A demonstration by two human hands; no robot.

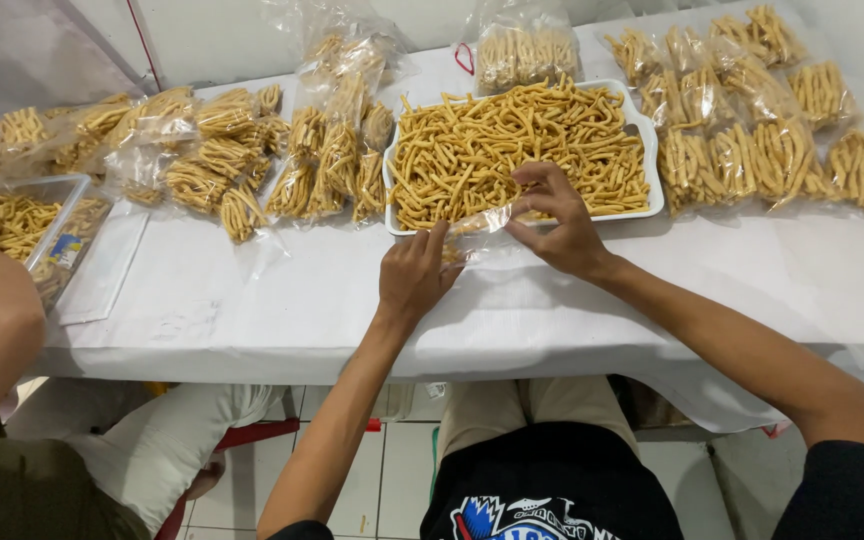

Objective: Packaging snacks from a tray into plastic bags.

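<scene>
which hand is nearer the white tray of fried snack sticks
Right. The right hand reaches over the front rim of the white tray, fingers at the snack sticks. The left hand stays just short of it, holding the clear bag.

Single head view, looking steeply down, close over the table (552, 300), facing forward past both hands.

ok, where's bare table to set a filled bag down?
Bare white table lies along the near edge, right of the right hand, below the tray. Another strip sits left of the left hand, beside the clear container. The far half is crowded with bagged sticks.
</scene>
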